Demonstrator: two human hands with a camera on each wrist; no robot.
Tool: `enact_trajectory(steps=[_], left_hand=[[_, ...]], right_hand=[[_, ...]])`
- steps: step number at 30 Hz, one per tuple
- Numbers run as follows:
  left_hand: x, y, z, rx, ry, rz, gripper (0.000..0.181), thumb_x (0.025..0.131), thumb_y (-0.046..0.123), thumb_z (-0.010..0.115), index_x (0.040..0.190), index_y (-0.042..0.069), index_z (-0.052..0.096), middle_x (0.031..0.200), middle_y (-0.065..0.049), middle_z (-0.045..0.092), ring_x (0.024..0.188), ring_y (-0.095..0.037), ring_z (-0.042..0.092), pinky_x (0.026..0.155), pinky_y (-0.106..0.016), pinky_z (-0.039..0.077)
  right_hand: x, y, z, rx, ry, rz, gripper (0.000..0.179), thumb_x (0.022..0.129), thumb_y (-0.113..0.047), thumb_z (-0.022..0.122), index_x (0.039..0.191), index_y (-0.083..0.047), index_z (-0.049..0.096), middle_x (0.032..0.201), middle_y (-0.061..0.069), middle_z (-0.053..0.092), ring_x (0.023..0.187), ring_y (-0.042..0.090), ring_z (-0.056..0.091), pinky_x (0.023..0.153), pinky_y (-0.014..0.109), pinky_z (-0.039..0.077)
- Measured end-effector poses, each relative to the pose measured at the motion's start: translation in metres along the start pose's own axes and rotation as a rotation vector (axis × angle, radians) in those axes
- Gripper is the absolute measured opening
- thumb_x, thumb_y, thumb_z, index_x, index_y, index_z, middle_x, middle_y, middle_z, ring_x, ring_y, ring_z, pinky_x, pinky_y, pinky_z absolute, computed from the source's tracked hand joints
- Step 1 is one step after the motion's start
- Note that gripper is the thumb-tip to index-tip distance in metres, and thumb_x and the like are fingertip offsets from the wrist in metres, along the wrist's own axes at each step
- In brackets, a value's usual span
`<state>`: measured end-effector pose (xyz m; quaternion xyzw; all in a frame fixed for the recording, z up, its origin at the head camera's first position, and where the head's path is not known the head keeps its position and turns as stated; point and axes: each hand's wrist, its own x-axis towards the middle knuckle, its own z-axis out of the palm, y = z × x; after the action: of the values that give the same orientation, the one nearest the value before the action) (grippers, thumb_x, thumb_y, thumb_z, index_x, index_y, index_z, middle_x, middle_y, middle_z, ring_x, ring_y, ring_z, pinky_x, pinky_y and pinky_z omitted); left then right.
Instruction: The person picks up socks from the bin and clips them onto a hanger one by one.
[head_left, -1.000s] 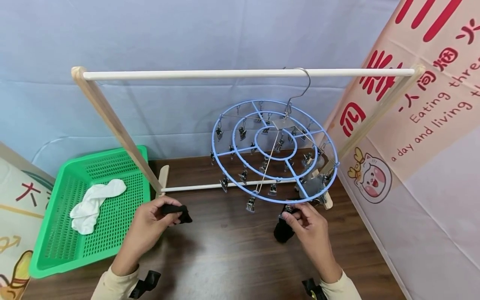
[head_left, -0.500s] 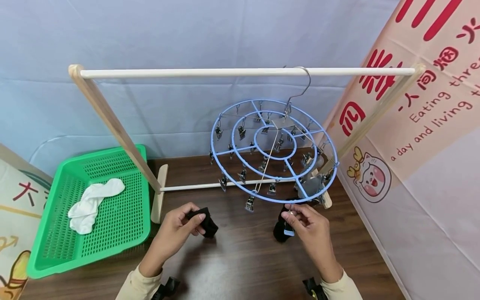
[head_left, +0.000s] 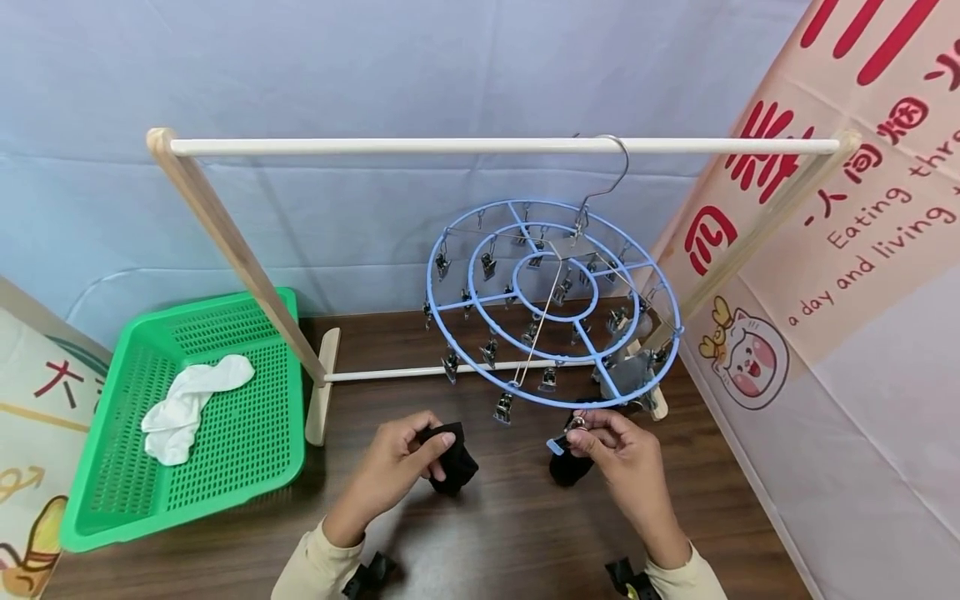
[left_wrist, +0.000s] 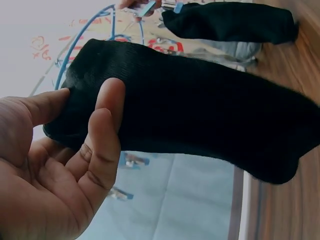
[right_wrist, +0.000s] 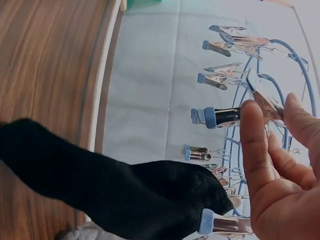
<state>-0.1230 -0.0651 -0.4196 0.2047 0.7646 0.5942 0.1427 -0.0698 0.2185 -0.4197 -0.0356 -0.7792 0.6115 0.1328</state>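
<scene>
My left hand [head_left: 390,467] pinches the cuff of a black sock [head_left: 454,468] between thumb and fingers. In the left wrist view this sock [left_wrist: 185,110] stretches away toward the toe. My right hand [head_left: 626,454] pinches a metal clip with blue tips [right_wrist: 222,117] on the front edge of a round blue drying hanger [head_left: 480,369]. Beside that clip hangs a second black sock [head_left: 567,469], its upper end close to another blue-tipped clip [right_wrist: 225,224] in the right wrist view. The sock in my left hand is apart from the pinched clip.
The hanger's hook [head_left: 624,162] sits over the white bar [head_left: 375,147] of a wooden-legged rack. Several other clips dangle from its rings. Something grey [head_left: 626,375] hangs at its right rear. On the left is a green basket [head_left: 270,467] with a white sock [head_left: 180,417] inside.
My left hand has carried the black sock rightward, toward the right hand. My right hand stays near the hanger's front edge, and the clip in its fingers has turned, its blue tip now pointing left.
</scene>
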Motion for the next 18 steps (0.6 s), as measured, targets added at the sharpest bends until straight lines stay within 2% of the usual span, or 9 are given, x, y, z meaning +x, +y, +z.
enact_trajectory(steps=[5, 7, 9, 11, 14, 16, 18], left_hand=[[0.001, 0.02, 0.01, -0.008, -0.016, 0.078, 0.018, 0.097, 0.008, 0.057, 0.081, 0.0, 0.06, 0.062, -0.017, 0.062, 0.052, -0.008, 0.059, 0.049, -0.03, 0.05], [0.001, 0.026, 0.014, -0.019, -0.026, 0.11, 0.02, 0.097, 0.007, 0.057, 0.078, 0.0, 0.059, 0.061, -0.018, 0.061, 0.052, -0.006, 0.058, 0.047, -0.026, 0.047], [0.002, 0.026, 0.018, -0.03, -0.038, 0.109, 0.021, 0.097, 0.007, 0.057, 0.078, -0.001, 0.059, 0.062, -0.019, 0.061, 0.052, -0.007, 0.059, 0.047, -0.025, 0.047], [0.004, 0.024, 0.022, -0.044, -0.049, 0.113, 0.02, 0.097, 0.007, 0.058, 0.078, 0.0, 0.06, 0.062, -0.019, 0.061, 0.051, -0.014, 0.061, 0.048, -0.026, 0.048], [0.008, 0.013, 0.029, -0.057, -0.064, 0.108, 0.019, 0.097, 0.01, 0.058, 0.081, 0.002, 0.063, 0.063, -0.017, 0.061, 0.053, -0.025, 0.062, 0.049, -0.027, 0.049], [0.011, 0.004, 0.034, -0.074, -0.076, 0.11, 0.019, 0.098, 0.012, 0.057, 0.082, 0.004, 0.064, 0.063, -0.016, 0.062, 0.053, -0.027, 0.062, 0.049, -0.027, 0.049], [0.014, -0.004, 0.038, -0.1, -0.093, 0.107, 0.02, 0.098, 0.014, 0.057, 0.083, 0.005, 0.065, 0.063, -0.014, 0.062, 0.052, -0.022, 0.062, 0.049, -0.026, 0.048]], right_hand=[[0.0, -0.001, -0.001, 0.015, 0.033, 0.083, 0.023, 0.083, 0.001, 0.073, 0.1, 0.012, 0.06, 0.075, 0.005, 0.071, 0.064, 0.017, 0.069, 0.065, 0.025, 0.055], [0.0, -0.002, -0.001, 0.027, 0.045, 0.099, 0.024, 0.083, 0.001, 0.073, 0.1, 0.012, 0.06, 0.075, 0.005, 0.071, 0.064, 0.016, 0.069, 0.065, 0.025, 0.055], [0.0, -0.002, -0.001, 0.044, 0.053, 0.106, 0.024, 0.083, 0.001, 0.073, 0.1, 0.013, 0.06, 0.076, 0.006, 0.071, 0.065, 0.016, 0.069, 0.065, 0.026, 0.055], [0.0, -0.002, -0.001, 0.054, 0.053, 0.102, 0.024, 0.084, 0.001, 0.073, 0.1, 0.013, 0.06, 0.076, 0.007, 0.071, 0.064, 0.017, 0.069, 0.065, 0.026, 0.056], [0.0, -0.002, 0.0, 0.058, 0.045, 0.091, 0.023, 0.085, -0.001, 0.072, 0.098, 0.012, 0.059, 0.077, 0.009, 0.071, 0.064, 0.018, 0.069, 0.064, 0.028, 0.056], [0.0, -0.002, 0.001, 0.058, 0.041, 0.087, 0.022, 0.085, -0.001, 0.072, 0.097, 0.012, 0.059, 0.078, 0.012, 0.071, 0.063, 0.018, 0.069, 0.063, 0.029, 0.056], [0.0, -0.002, 0.001, 0.058, 0.037, 0.094, 0.02, 0.086, -0.001, 0.071, 0.096, 0.012, 0.059, 0.077, 0.015, 0.07, 0.062, 0.019, 0.068, 0.062, 0.03, 0.056]])
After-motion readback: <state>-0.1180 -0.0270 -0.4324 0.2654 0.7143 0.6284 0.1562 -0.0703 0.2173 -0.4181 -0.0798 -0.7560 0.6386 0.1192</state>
